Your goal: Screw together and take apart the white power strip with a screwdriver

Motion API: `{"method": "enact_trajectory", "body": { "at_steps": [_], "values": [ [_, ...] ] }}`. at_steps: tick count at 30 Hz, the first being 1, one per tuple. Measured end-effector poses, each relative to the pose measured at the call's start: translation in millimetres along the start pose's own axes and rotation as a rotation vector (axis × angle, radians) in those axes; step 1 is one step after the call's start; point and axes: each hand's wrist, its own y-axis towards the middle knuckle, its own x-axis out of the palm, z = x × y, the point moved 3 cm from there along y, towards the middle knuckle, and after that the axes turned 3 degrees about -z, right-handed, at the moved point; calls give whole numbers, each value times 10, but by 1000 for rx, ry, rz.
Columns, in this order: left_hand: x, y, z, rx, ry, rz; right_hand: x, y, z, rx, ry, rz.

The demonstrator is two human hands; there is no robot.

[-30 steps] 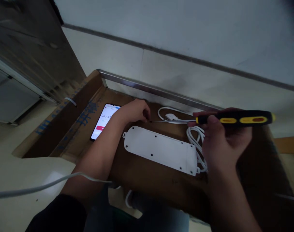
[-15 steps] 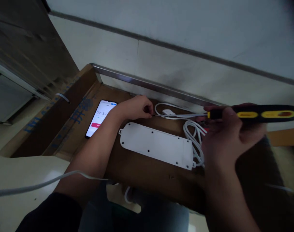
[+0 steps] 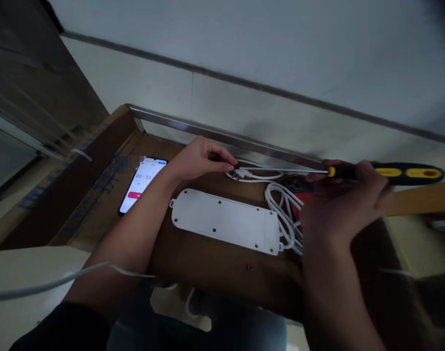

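Note:
My right hand (image 3: pixel 354 195) grips a long screwdriver (image 3: pixel 387 171) by its black and yellow handle. The thin shaft points left, level above the cardboard. At its tip, the thumb and fingertips of my left hand (image 3: pixel 204 158) are pinched together; anything between them is too small and dark to name. Below both hands a white power strip (image 3: pixel 226 222) lies with its underside up, showing several dark screw holes. Its white cable (image 3: pixel 286 209) is coiled by the right end, and the white plug (image 3: pixel 244 173) lies behind, close to my left fingertips.
A phone (image 3: pixel 144 183) showing a running timer lies on the cardboard (image 3: pixel 208 263) at the left, partly behind my left forearm. Small screws (image 3: pixel 249 267) lie near the front edge. Something red (image 3: pixel 298 202) sits beside the coil. A metal rail (image 3: pixel 208 134) borders the back.
The camera view has shifted slightly. My left fingers have opened out from a curl into a straighter pinch at the screwdriver's tip. The right hand still holds the screwdriver.

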Motion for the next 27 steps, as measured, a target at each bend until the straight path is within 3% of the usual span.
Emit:
{"method": "enact_trajectory", "body": {
  "at_steps": [12, 18, 27],
  "values": [
    [46, 17, -50, 18, -93, 72, 4, 0, -55, 37, 56, 83],
    [67, 21, -49, 37, -102, 69, 6, 10, -60, 37, 57, 74],
    [80, 46, -71, 75, -59, 155, 1, -5, -38, 20, 64, 57]
  ]
}}
